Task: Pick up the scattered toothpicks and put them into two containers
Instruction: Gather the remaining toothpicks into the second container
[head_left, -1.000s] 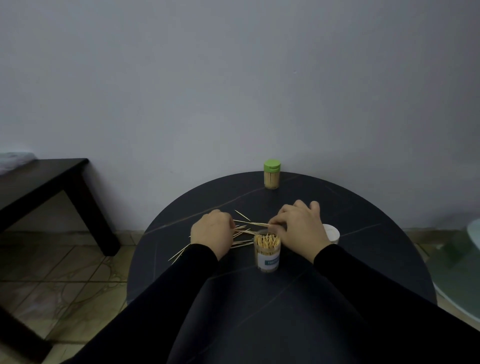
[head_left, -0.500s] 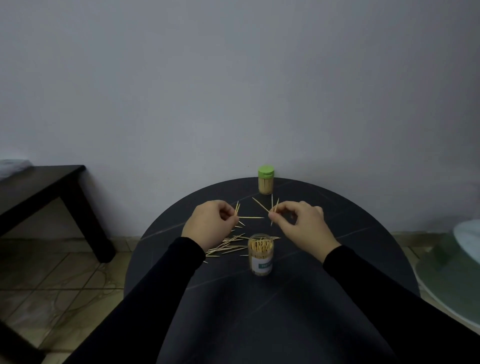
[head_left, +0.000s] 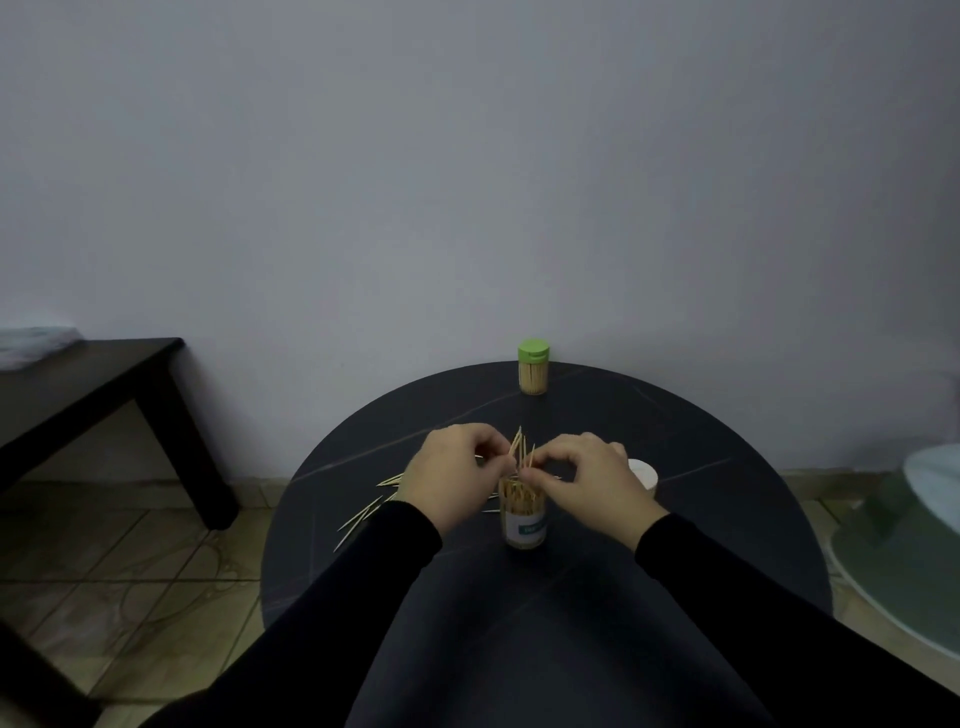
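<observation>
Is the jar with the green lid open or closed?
Closed. The jar stands upright at the table's far edge with its green lid on top.

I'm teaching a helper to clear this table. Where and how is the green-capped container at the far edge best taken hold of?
Grip the green-capped container round its clear body, just under the cap, coming from the near side with thumb and fingers on either flank. It stands upright and alone on the table, and the wall close behind blocks a reach from beyond.
</observation>
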